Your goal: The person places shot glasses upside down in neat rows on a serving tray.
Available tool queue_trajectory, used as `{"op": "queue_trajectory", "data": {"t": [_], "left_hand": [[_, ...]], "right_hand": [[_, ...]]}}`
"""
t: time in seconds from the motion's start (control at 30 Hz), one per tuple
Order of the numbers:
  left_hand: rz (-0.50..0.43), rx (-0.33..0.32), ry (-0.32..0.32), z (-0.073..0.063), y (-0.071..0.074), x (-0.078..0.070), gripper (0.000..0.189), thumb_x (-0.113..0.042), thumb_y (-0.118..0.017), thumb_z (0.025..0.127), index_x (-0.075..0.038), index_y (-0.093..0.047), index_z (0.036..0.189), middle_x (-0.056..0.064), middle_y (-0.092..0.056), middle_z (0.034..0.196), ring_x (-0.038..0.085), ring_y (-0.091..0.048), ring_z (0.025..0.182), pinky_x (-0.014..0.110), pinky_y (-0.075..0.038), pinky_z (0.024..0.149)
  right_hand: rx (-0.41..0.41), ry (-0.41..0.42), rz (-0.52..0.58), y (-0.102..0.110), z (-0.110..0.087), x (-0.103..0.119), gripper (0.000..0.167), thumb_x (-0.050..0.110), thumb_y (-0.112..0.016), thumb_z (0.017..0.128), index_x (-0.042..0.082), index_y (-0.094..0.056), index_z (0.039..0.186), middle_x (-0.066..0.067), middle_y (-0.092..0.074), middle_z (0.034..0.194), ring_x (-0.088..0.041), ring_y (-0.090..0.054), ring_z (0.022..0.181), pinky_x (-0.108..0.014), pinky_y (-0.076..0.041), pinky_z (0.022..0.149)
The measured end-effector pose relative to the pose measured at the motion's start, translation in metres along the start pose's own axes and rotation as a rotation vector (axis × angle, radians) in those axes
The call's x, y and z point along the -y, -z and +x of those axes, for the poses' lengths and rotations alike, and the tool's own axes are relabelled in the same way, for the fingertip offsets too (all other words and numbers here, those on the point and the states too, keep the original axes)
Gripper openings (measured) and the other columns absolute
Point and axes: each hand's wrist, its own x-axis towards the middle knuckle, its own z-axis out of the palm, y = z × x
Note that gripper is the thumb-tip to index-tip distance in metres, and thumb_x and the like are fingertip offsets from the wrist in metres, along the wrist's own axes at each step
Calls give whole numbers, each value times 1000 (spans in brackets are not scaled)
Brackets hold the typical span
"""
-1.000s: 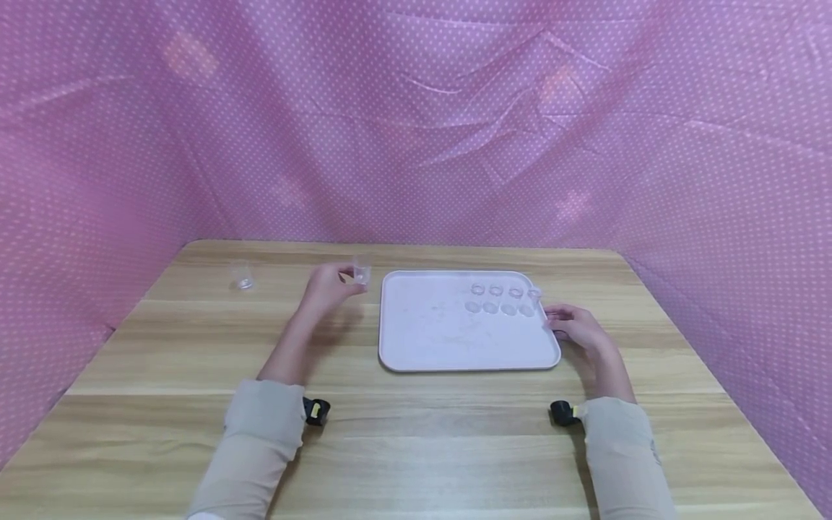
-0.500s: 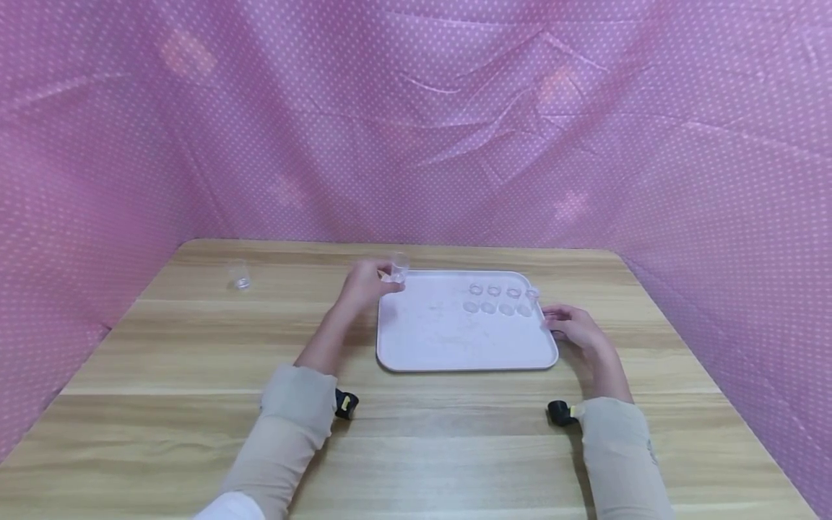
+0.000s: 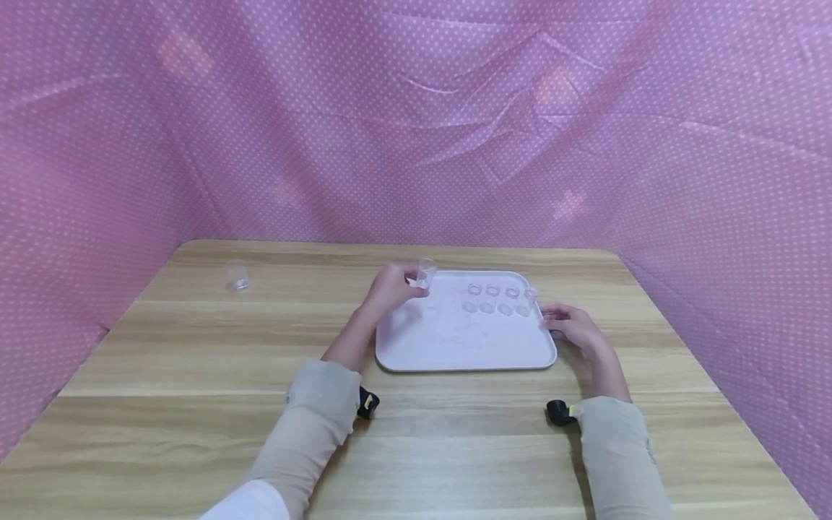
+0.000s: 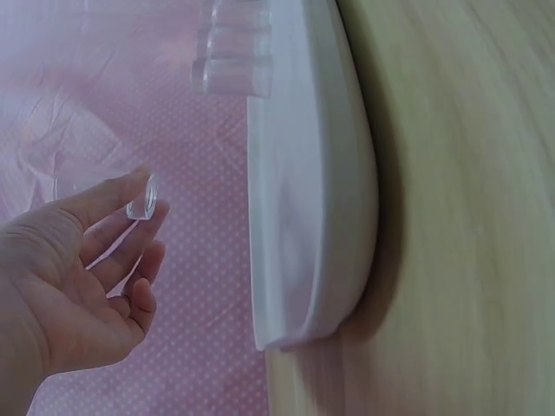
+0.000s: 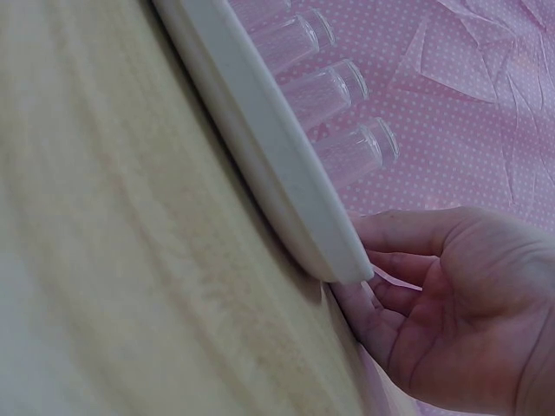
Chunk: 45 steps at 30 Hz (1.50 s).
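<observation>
In the head view my left hand (image 3: 391, 287) pinches a clear shot glass (image 3: 425, 273) upright between thumb and fingers, above the tray's far left part. The left wrist view shows the thick base of that glass (image 4: 142, 199) at my fingertips, apart from the tray. My right hand (image 3: 572, 326) holds the right rim of the white tray (image 3: 455, 354); in the right wrist view the thumb lies over the rim and the fingers reach underneath. Several clear glasses (image 5: 354, 152) stand in a row on the tray's right side, thick ends up.
Another clear glass (image 3: 239, 276) stands alone on the wooden table (image 3: 162, 347), at the far left. Pink dotted cloth (image 3: 416, 130) hangs behind the table and along both sides. Black wrist cameras (image 3: 367, 403) are strapped below the sleeves.
My left hand has carried the glass rightward, from left of the tray to over its far left part. The right hand stays at the tray's rim.
</observation>
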Motion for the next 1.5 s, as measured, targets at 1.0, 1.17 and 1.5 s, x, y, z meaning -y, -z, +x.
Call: {"op": "queue_trajectory", "data": {"t": [1.0,1.17,1.5], "left_hand": [[18,-48,41,-3,-15,7,30,-26,-74,76,-12,-70,102,2,-67,94,21,-55,91,34,-40,79],[7,-86,27,-3,-19,7,32,-27,-74,77,-10,-68,104,3,-67,94,23,-54,95,35,-41,80],[-49,-151,1,1,-30,5,35,-23,-74,78,-7,-66,108,8,-64,102,23,-56,94,32,-45,77]], "right_hand": [[4,2,-20,0,-1,1,43,-3,-53,89,-15,-39,128,-14,-56,105,-4,-56,82,-22,-49,75],[9,12,-19,0,-2,1,43,-3,-53,89,-15,-38,128,-18,-54,110,-4,-55,83,-22,-48,75],[7,11,-15,-1,-1,1,43,-4,-52,89,-15,-38,128,-20,-53,113,-4,-56,83,-22,-48,76]]}}
